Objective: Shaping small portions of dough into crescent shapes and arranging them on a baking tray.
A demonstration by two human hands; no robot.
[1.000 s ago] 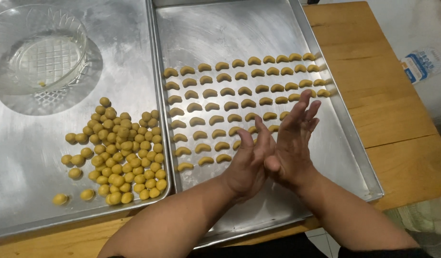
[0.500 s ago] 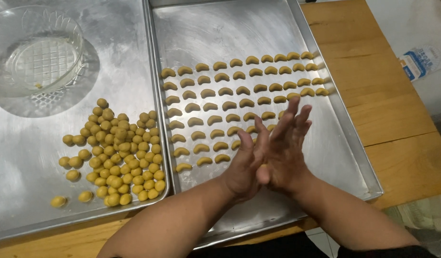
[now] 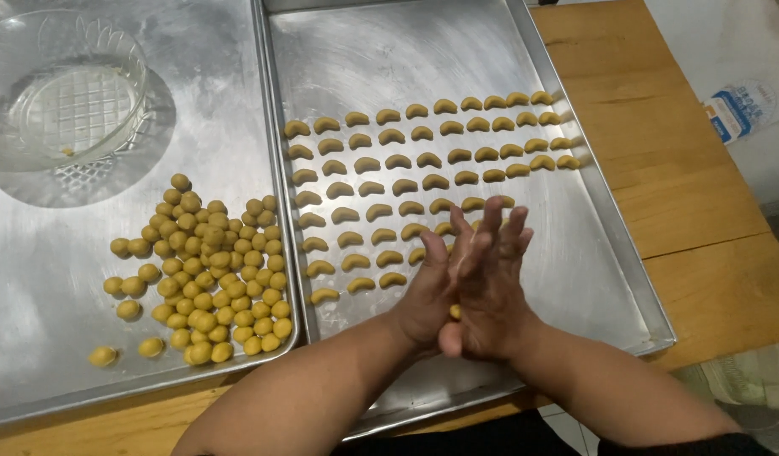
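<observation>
Yellow dough piece (image 3: 454,312) sits pinched between the palms: left hand (image 3: 430,295) and right hand (image 3: 489,279) pressed flat together, fingers splayed, over the right tray (image 3: 609,253). Crescent rows (image 3: 423,160) lie beyond; dough balls (image 3: 208,270) heap on the left tray (image 3: 35,371).

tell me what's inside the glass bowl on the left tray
The glass bowl looks nearly empty: one small yellowish crumb sits near its front edge, and the metal tray shows through the patterned bottom. Nothing covers the inside.
</observation>
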